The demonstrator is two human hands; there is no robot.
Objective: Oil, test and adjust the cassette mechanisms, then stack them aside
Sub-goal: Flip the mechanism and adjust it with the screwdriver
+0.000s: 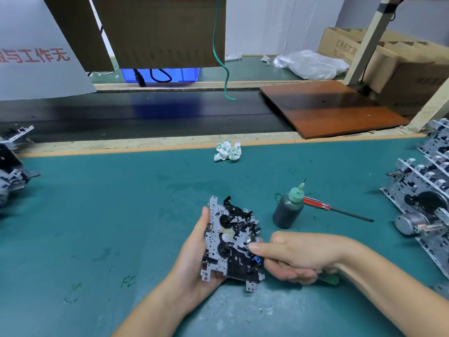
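Note:
A grey metal cassette mechanism [230, 242] with black gears is held up over the green mat, near the middle front. My left hand [196, 259] cradles it from below and the left, thumb along its left edge. My right hand [289, 256] presses its thumb on the mechanism's right edge, and its curled fingers hold a green-handled tool [329, 279] that sticks out behind the palm. A dark oil bottle [289, 210] with a green needle nozzle stands just right of the mechanism.
A red-handled screwdriver [335, 209] lies behind the bottle. Rows of mechanisms [422, 190] stand at the right edge, and more mechanisms [12, 166] lie at the left. A crumpled wrapper [227, 152] lies near the mat's far edge, before a dark conveyor [145, 115] and a brown board [332, 108].

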